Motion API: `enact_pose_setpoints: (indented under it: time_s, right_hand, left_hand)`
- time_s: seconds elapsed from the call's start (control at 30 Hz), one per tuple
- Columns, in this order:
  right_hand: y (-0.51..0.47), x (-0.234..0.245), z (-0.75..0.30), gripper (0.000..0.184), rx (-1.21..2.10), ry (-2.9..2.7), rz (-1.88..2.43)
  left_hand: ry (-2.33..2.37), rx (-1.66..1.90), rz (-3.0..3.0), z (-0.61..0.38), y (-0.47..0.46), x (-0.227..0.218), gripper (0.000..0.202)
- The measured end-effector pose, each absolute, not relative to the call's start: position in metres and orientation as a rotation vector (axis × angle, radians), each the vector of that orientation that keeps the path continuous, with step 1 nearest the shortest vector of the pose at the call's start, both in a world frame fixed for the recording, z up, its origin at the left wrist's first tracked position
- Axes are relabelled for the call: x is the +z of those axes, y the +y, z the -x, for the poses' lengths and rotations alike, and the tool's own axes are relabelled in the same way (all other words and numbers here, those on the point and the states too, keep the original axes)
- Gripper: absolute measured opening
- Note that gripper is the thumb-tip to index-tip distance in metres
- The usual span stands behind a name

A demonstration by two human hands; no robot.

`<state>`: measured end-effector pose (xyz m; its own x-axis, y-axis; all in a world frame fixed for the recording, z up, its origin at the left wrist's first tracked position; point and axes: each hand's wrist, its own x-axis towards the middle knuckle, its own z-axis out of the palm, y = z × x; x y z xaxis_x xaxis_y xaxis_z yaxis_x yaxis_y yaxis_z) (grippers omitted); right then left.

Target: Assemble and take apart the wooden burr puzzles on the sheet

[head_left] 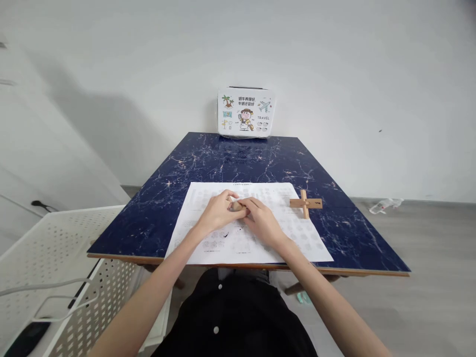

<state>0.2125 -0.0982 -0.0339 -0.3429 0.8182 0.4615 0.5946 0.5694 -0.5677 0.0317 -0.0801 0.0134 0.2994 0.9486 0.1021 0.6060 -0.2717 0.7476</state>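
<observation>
Both hands meet over a printed paper sheet (260, 250) near the front of the table. My left hand (218, 212) is closed, thumb and fingers around a small light wooden piece (236, 205). From the other side my right hand (262, 220) grips the same piece, its fingers curled over the top. Most of the piece is hidden by the fingers, so its full shape cannot be made out. A wooden cross-shaped piece (305, 204), made of crossed bars, lies right of my right hand, partly over the sheet's right edge. Small dark marks show on the paper below the hands.
The blue marble-patterned table (238, 161) stands against a wall. At its far edge is a white box with cartoon prints (245, 113). A white perforated basket (111, 287) with a cable and a dark object sits at left. A clear plastic item (386, 205) lies on the floor.
</observation>
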Motion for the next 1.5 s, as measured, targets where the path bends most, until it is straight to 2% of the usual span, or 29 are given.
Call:
enact_pose_setpoints:
  time_s: [0.13, 0.27, 0.37, 0.5, 0.6, 0.73, 0.87, 0.93, 1.03, 1.23, 1.5]
  right_hand:
    - [-0.099, -0.038, -0.211, 0.024, 0.406, -2.006, 1.169]
    - [-0.1, -0.038, -0.21, 0.028, 0.461, -1.936, 1.179]
    - [-0.101, -0.036, -0.21, 0.03, 0.565, -1.859, 1.182]
    - [-0.099, -0.032, -0.211, 0.03, 0.78, -1.717, 1.157]
    - [-0.096, -0.031, -0.212, 0.031, 0.961, -1.588, 1.059]
    - [-0.095, -0.028, -0.211, 0.035, 1.181, -1.444, 0.906]
    - [-0.1, -0.02, -0.21, 0.037, 1.366, -1.38, 0.866]
    - [-0.104, -0.016, -0.21, 0.035, 1.442, -1.374, 0.819]
    - [-0.11, -0.011, -0.21, 0.034, 1.51, -1.375, 0.761]
    - [-0.115, -0.012, -0.206, 0.032, 1.319, -1.459, 0.919]
    - [-0.126, -0.004, -0.199, 0.022, 0.775, -1.645, 1.096]
  left_hand:
    - [1.421, 0.746, -2.078, -0.013, -0.064, 0.02, 0.063]
    - [1.605, 0.659, -2.283, 0.018, -0.035, 0.024, 0.069]
    - [1.768, 0.53, -2.462, 0.04, -0.016, 0.016, 0.061]
    - [1.735, 0.524, -2.605, 0.055, -0.003, -0.001, 0.045]
    - [1.713, 0.591, -2.634, 0.053, -0.007, -0.002, 0.045]
    - [1.441, 0.83, -2.7, 0.031, -0.034, 0.018, 0.057]
    - [1.033, 0.675, -2.785, 0.001, -0.067, 0.034, 0.092]
    - [1.013, 0.615, -2.757, -0.009, -0.076, 0.034, 0.086]
    - [1.024, 0.602, -2.7, -0.016, -0.078, 0.03, 0.064]
    - [1.087, 0.72, -2.698, -0.01, -0.078, 0.03, 0.046]
    - [1.175, 0.753, -2.748, -0.006, -0.077, 0.034, 0.043]
